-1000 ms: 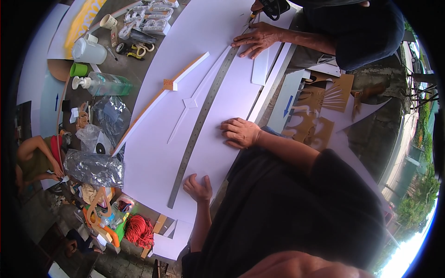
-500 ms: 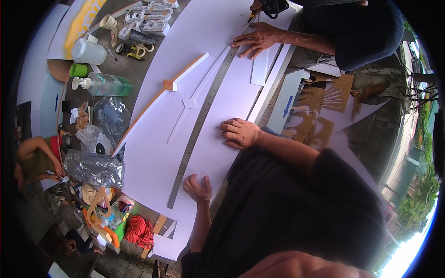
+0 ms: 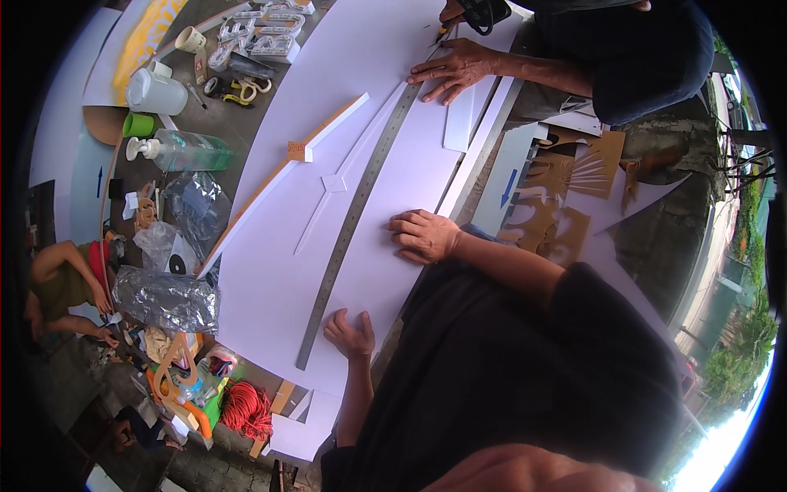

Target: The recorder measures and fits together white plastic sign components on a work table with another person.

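Observation:
My left hand (image 3: 351,332) rests on a large white sheet (image 3: 393,221) beside the near end of a long steel ruler (image 3: 348,225), its thumb and fingers apart. Farther right, my right hand (image 3: 424,235) lies on the same sheet with fingers slightly bent, away from the ruler. Neither hand holds anything. At the ruler's far end, a co-worker's spread hand (image 3: 459,70) presses down on it. The co-worker's other hand (image 3: 451,11) grips a small yellow-and-dark tool, possibly a cutter, at the ruler's tip. Left of the ruler lies a thin white pointed piece (image 3: 334,183) with a diamond-shaped middle.
A brown-edged white strip (image 3: 254,197) lies on the sheet. Along the left stand a green-liquid pump bottle (image 3: 188,152), a white tub (image 3: 156,90), tape rolls (image 3: 246,88) and plastic bags (image 3: 168,297). Red cord (image 3: 246,410) is heaped lower left. Another person (image 3: 70,283) sits at far left.
The co-worker's tool hand has shifted slightly toward the upper left. At far left, the seated person's lower hand has moved down. My hands and the ruler have stayed put.

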{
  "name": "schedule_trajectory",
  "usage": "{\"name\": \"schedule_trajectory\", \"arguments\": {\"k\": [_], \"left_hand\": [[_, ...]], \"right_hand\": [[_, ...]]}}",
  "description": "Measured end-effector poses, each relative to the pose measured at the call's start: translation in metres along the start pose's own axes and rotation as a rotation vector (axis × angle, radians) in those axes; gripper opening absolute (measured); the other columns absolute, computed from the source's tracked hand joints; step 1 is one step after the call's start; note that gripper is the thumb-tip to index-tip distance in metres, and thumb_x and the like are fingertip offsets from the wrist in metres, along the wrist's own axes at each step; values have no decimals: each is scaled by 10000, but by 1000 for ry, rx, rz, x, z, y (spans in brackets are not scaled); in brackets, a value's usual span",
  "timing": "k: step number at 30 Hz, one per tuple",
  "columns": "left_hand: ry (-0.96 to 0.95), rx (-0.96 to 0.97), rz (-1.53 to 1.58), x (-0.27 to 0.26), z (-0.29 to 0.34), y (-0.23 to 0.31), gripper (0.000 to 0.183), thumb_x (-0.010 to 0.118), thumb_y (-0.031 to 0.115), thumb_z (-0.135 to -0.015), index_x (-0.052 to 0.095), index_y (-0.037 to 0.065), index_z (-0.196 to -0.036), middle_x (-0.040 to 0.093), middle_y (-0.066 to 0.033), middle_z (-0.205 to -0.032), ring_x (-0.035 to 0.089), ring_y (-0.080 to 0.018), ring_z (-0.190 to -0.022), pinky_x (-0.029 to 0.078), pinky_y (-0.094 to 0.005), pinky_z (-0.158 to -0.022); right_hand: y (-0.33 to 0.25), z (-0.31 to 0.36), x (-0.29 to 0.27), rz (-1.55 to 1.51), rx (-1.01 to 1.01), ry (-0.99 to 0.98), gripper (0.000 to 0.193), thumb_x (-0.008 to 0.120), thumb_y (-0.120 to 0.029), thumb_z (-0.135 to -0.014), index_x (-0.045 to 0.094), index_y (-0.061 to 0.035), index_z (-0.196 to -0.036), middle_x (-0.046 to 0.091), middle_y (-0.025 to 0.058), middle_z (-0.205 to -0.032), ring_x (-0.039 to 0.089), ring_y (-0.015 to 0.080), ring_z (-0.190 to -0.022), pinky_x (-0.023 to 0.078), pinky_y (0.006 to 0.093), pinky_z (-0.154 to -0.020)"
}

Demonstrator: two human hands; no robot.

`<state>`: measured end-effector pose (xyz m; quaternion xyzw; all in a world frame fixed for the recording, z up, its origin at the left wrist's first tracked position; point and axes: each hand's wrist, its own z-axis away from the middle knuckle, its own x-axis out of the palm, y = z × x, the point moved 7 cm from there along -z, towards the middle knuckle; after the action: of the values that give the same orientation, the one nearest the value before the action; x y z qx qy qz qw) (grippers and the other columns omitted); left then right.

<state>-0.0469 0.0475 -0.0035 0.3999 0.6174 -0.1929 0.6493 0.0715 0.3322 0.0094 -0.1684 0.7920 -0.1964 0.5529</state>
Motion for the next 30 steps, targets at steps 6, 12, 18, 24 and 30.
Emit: {"name": "schedule_trajectory", "arguments": {"k": [6, 12, 18, 24, 30], "left_hand": [[-1, -4, 6, 0, 0, 0, 537, 623, 516, -911, 546, 55, -1176, 527, -176, -1117, 488, -388, -1005, 394, -510, -878], [-7, -11, -1, 1, 1, -1, 539, 613, 523, -916, 543, 59, -1179, 522, -175, -1124, 481, -386, -1016, 390, -509, -886], [-5, 4, 3, 0, -1, 1, 539, 615, 520, -917, 537, 60, -1186, 518, -174, -1126, 481, -386, -1014, 388, -508, -885], [1, 1, 2, -1, -1, 1, 540, 613, 525, -918, 540, 60, -1182, 520, -172, -1122, 484, -381, -1004, 388, -502, -873], [14, 3, -1, -1, -1, 1, 540, 617, 531, -914, 549, 60, -1171, 526, -168, -1111, 490, -378, -993, 392, -499, -866]], "right_hand": [[0, 0, -1, -3, 10, -5, 222, 663, -279, -892, 594, -99, -1002, 571, 103, -1230, 549, 283, -1150, 447, 391, -999], [-2, -1, -4, -6, 2, 14, 224, 673, -271, -881, 597, -99, -1002, 574, 102, -1218, 553, 281, -1144, 450, 390, -996], [-2, -2, -6, -3, -1, 25, 225, 683, -265, -870, 600, -98, -995, 579, 98, -1209, 557, 276, -1133, 454, 383, -985], [-2, -2, -6, -2, 0, 26, 219, 682, -265, -869, 597, -101, -987, 578, 101, -1206, 556, 276, -1130, 452, 385, -987], [-2, -1, -4, 8, -1, 24, 221, 677, -270, -870, 596, -101, -988, 576, 101, -1194, 556, 277, -1111, 454, 388, -983]]}}
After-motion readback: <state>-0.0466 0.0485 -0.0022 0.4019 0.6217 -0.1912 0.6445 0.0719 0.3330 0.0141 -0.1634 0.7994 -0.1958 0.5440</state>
